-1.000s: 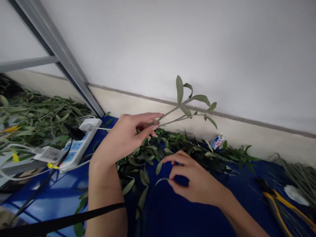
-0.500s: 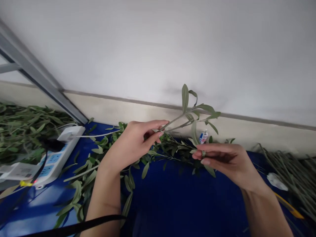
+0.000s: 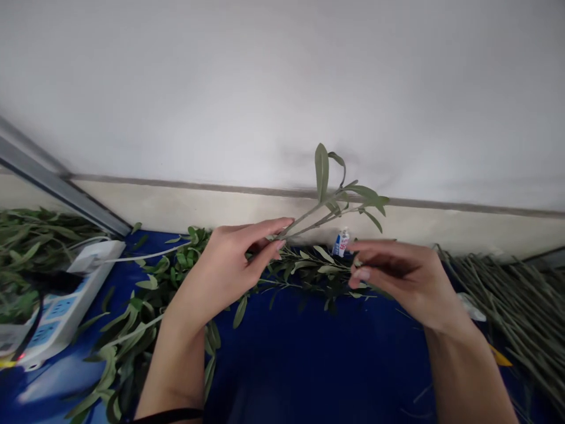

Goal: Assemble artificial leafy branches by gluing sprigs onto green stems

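Observation:
My left hand (image 3: 220,271) pinches the lower ends of thin leafy sprigs (image 3: 321,171) between thumb and fingers. Their grey-green leaves point up and right in front of the wall. To the right, my right hand (image 3: 401,277) is closed, with its thumb against the curled fingers. A small pale green bit shows at those fingertips, too little to name. That hand is apart from the held sprigs. Below and behind both hands lie more leafy branches (image 3: 309,271) on the blue table surface (image 3: 309,359). A small blue-and-white tube (image 3: 341,242) is close to my right fingertips.
A white power strip (image 3: 73,306) with plugs and cables lies at left, beside a heap of greenery (image 3: 39,247). Bare stems (image 3: 507,294) are piled at right, near a crumpled white scrap (image 3: 472,306) and a yellow object (image 3: 501,356). The wall (image 3: 282,88) rises behind.
The view has turned slightly right, so the power strip sits farther left. A leaf that stood up by my right fingertips no longer shows there. My left hand keeps its hold on the sprigs.

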Demonstrator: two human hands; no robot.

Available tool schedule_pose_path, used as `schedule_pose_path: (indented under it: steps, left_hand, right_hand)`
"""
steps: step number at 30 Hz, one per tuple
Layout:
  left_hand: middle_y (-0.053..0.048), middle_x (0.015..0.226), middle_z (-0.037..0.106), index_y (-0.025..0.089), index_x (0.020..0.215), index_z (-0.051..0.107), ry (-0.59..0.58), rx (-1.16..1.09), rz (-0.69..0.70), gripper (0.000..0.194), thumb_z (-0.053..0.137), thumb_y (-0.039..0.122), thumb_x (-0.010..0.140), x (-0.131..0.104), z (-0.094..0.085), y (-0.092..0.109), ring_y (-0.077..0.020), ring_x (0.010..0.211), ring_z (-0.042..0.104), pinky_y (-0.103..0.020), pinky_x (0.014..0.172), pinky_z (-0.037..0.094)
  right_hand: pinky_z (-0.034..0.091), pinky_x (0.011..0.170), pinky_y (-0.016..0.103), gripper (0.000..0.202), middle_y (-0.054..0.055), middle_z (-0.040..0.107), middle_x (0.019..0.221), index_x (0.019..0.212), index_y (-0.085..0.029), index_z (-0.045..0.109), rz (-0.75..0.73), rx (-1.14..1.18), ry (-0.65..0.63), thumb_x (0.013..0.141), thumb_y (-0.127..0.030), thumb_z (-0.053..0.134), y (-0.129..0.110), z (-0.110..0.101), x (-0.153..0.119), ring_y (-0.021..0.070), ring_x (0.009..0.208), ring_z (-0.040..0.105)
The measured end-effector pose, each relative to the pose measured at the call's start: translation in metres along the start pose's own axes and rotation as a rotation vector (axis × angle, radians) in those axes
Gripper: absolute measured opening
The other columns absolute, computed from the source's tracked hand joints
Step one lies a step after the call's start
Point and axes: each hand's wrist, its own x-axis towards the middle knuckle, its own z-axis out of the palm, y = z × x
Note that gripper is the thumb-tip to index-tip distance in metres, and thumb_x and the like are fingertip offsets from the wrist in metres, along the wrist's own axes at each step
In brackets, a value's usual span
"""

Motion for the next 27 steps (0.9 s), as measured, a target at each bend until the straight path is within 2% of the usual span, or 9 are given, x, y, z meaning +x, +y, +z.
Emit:
schedule_pose_path:
  steps: [2, 5, 8, 10, 15, 21, 27]
  left_hand:
    - [0.000, 0.101, 0.082, 0.031, 0.133, 0.070, 0.003, 0.021, 0.031, 0.034, 0.063, 0.034, 0.100, 0.000, 0.001, 0.003, -0.0160, 0.071, 0.074, -0.021, 0.050, 0.052]
    - [0.001, 0.106, 0.081, 0.033, 0.133, 0.070, 0.007, 0.046, 0.075, 0.034, 0.064, 0.033, 0.100, -0.001, 0.003, 0.009, -0.0154, 0.069, 0.073, -0.023, 0.052, 0.052]
    - [0.001, 0.107, 0.081, 0.031, 0.131, 0.072, 0.002, 0.044, 0.107, 0.032, 0.065, 0.030, 0.100, -0.001, 0.005, 0.014, -0.0140, 0.066, 0.072, -0.024, 0.055, 0.053]
    - [0.001, 0.108, 0.081, 0.030, 0.129, 0.073, -0.002, 0.032, 0.132, 0.030, 0.064, 0.027, 0.100, -0.002, 0.006, 0.017, -0.0130, 0.065, 0.071, -0.023, 0.056, 0.053]
    - [0.002, 0.114, 0.080, 0.029, 0.128, 0.072, 0.016, 0.037, 0.193, 0.030, 0.066, 0.023, 0.100, -0.002, 0.009, 0.019, -0.0107, 0.068, 0.072, -0.020, 0.056, 0.052]
    - [0.003, 0.112, 0.080, 0.030, 0.129, 0.072, 0.019, 0.021, 0.227, 0.032, 0.067, 0.019, 0.099, -0.004, 0.011, 0.018, -0.0099, 0.069, 0.073, -0.019, 0.060, 0.054]
    - [0.004, 0.113, 0.080, 0.029, 0.128, 0.072, 0.011, 0.021, 0.229, 0.032, 0.068, 0.018, 0.098, -0.004, 0.010, 0.018, -0.0092, 0.074, 0.073, -0.017, 0.062, 0.053]
  right_hand:
    - [0.062, 0.056, 0.025, 0.018, 0.000, 0.074, 0.070, 0.098, -0.023, 0.076, 0.038, 0.029, 0.145, 0.084, -0.029, 0.085, 0.002, 0.004, 0.003, 0.0165, 0.058, 0.073]
    - [0.067, 0.062, 0.029, 0.016, 0.003, 0.078, 0.074, 0.086, -0.021, 0.077, 0.065, 0.031, 0.261, 0.080, -0.031, 0.088, 0.004, 0.008, 0.006, 0.0208, 0.065, 0.077]
    - [0.069, 0.074, 0.032, 0.013, 0.004, 0.081, 0.086, 0.095, -0.023, 0.081, 0.081, 0.015, 0.261, 0.085, -0.030, 0.084, 0.004, 0.010, 0.005, 0.0235, 0.080, 0.080]
    - [0.068, 0.076, 0.031, 0.011, 0.004, 0.082, 0.089, 0.098, -0.024, 0.082, 0.047, -0.028, 0.256, 0.088, -0.027, 0.080, 0.004, 0.010, 0.004, 0.0224, 0.083, 0.080]
    - [0.065, 0.068, 0.029, 0.005, 0.003, 0.080, 0.083, 0.091, -0.023, 0.079, -0.027, -0.085, 0.278, 0.087, -0.023, 0.080, 0.004, 0.015, 0.006, 0.0199, 0.074, 0.077]
    - [0.062, 0.064, 0.026, 0.018, 0.001, 0.078, 0.077, 0.087, -0.022, 0.065, -0.031, -0.026, 0.339, 0.084, -0.020, 0.083, 0.006, 0.019, 0.009, 0.0188, 0.069, 0.077]
    - [0.062, 0.066, 0.029, 0.016, 0.001, 0.077, 0.076, 0.086, -0.023, 0.065, -0.042, -0.038, 0.324, 0.085, -0.021, 0.081, 0.006, 0.018, 0.009, 0.0190, 0.070, 0.076]
